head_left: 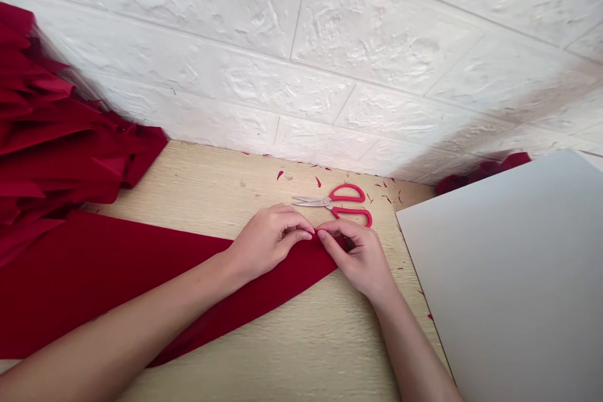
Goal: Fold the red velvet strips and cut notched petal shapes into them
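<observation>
A long piece of dark red fabric (117,270) lies across the table and narrows toward the right. My left hand (271,239) pinches its upper edge between thumb and fingertips. Right beside it, my right hand (355,251) pinches the same edge near the narrow end, fingertips almost touching the left ones. Just behind my hands lie small scissors (325,202) with red handles, their blades pointing left and slightly apart. The fabric's far right tip is partly hidden under my right hand.
A heap of folded red fabric (61,132) rises at the left against the white brick-patterned wall (245,44). On the right stands a large pale grey panel (509,282), with more red fabric (485,173) behind it. Small red scraps (318,182) litter the wooden table (292,339) along the wall.
</observation>
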Demonstrator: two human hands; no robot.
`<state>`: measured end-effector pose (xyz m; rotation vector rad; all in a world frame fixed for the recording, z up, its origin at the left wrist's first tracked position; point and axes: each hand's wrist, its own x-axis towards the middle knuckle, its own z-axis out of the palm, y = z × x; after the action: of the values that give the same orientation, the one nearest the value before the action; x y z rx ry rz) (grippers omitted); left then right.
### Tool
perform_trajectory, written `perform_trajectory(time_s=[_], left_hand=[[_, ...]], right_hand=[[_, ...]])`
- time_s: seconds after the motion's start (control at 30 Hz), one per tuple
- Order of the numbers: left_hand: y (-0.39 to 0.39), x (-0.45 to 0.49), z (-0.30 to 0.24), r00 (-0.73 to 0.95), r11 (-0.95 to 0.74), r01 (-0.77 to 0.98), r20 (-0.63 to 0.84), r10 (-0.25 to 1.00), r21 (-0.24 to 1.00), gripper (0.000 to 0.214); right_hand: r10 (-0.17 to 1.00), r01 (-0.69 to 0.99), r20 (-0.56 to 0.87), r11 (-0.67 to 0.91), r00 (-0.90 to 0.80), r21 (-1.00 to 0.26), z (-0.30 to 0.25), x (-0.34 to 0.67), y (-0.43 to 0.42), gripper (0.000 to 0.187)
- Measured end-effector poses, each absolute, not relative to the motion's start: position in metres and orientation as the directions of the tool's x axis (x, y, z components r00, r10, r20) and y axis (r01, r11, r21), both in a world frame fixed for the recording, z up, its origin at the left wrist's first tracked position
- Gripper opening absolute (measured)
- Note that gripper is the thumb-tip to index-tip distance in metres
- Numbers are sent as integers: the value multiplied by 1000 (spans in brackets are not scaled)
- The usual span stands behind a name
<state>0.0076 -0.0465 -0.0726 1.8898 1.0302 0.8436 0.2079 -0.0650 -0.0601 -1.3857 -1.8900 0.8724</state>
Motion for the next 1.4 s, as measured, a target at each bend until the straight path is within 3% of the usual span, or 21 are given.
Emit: perform_trajectory(time_s=[0.1,0.33,1.4], left_hand=[[-47,9,-71,389,-229,362,76,918,904,3],[-47,9,-73,358,-117,322,-6,934,939,12],[-47,8,-69,378,-98,328,-35,925,940,17]], right_hand=[[958,560,150,267,-245,-784,-61,207,-66,15],[946,566,195,313,-261,-762,-60,206,-67,14],[954,539,239,301,-184,-787,-61,198,-70,13]])
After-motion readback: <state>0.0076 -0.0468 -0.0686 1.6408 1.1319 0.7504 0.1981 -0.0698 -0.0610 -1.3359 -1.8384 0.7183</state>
